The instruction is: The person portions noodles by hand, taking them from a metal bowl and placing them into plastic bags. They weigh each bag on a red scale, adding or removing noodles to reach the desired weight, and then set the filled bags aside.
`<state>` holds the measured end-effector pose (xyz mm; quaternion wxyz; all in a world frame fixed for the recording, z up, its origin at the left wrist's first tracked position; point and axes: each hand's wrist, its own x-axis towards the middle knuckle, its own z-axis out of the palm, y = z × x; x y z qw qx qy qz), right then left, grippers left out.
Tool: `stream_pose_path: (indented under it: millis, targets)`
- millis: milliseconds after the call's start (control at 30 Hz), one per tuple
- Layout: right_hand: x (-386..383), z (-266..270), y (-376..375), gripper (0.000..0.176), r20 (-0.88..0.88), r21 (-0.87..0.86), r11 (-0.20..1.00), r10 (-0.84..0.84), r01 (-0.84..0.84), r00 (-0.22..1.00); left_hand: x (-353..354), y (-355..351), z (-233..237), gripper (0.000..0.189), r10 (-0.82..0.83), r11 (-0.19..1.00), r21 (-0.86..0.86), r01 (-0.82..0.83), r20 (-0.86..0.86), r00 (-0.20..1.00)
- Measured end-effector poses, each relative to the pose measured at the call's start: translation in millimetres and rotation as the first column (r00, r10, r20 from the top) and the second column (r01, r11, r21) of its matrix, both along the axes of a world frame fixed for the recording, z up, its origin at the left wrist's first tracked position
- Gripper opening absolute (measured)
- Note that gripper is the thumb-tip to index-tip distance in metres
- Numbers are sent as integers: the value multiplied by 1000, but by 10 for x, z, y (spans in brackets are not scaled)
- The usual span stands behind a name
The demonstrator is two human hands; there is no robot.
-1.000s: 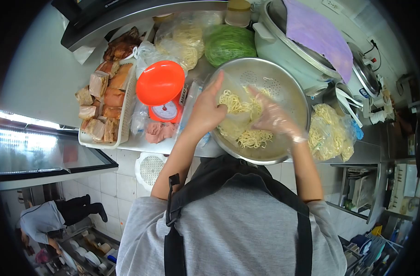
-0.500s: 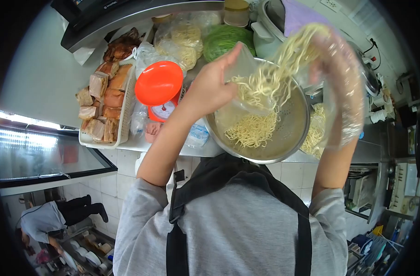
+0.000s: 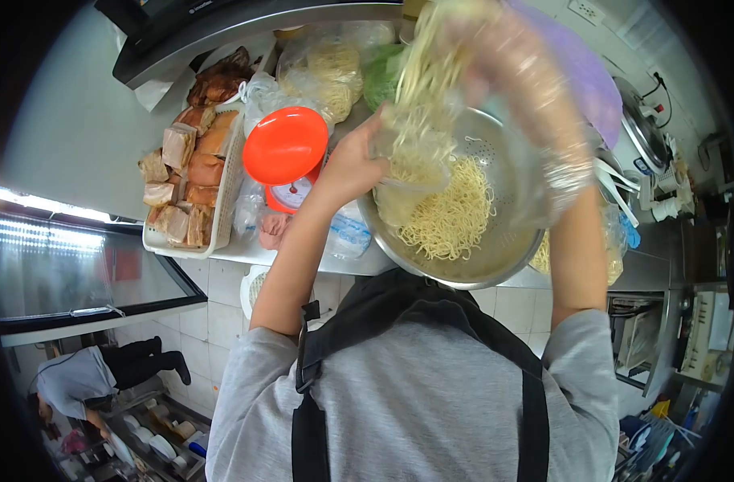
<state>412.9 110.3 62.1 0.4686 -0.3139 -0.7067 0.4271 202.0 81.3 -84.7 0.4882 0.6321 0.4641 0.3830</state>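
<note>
Closed on the edge of a clear plastic bag [image 3: 395,197], my left hand [image 3: 355,165] is at the left rim of a steel colander [image 3: 507,233]. Yellow noodles [image 3: 419,145] hang down into the bag's mouth from my right hand [image 3: 495,48], which wears a clear plastic glove and is blurred, raised above the colander's far side. More loose noodles [image 3: 455,217] lie in the colander. Left of my left hand stands an orange-red scale [image 3: 285,146] with a round pan.
A white basket [image 3: 222,193] of meat chunks stands at the left. Bagged noodles [image 3: 335,80] and bagged greens [image 3: 381,76] lie at the back. A purple cloth or bag [image 3: 584,80] is at the back right. Another person [image 3: 78,377] bends over at the lower left.
My right hand has moved left with the noodles, which now hang over the bag. My left hand and the bag have shifted slightly left and down. More noodles show in the colander.
</note>
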Motion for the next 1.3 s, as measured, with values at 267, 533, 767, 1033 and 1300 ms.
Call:
stream_pose_path:
  millis: [267, 533, 767, 1033, 1300]
  targets:
    - [310, -924, -42, 75, 692, 5, 998, 47, -69, 721, -49, -38, -83, 84, 19, 1000, 11, -21, 152, 988]
    - [178, -1327, -110, 52, 652, -195, 980, 92, 49, 753, -249, -64, 772, 76, 5, 985, 169, -28, 132, 991]
    - [-96, -706, -187, 33, 416, -219, 971, 5, 95, 910, -916, 203, 1324, 80, -396, 793, 568, 222, 203, 895]
    - [-555, -554, 58, 25, 232, -85, 996, 33, -14, 972, -1391, 98, 1228, 72, 316, 880, 329, -341, 129, 940]
    - [-1070, -441, 115, 27, 249, -51, 996, 83, -72, 965, -1914, -30, 646, 68, 416, 875, 183, -448, 189, 890]
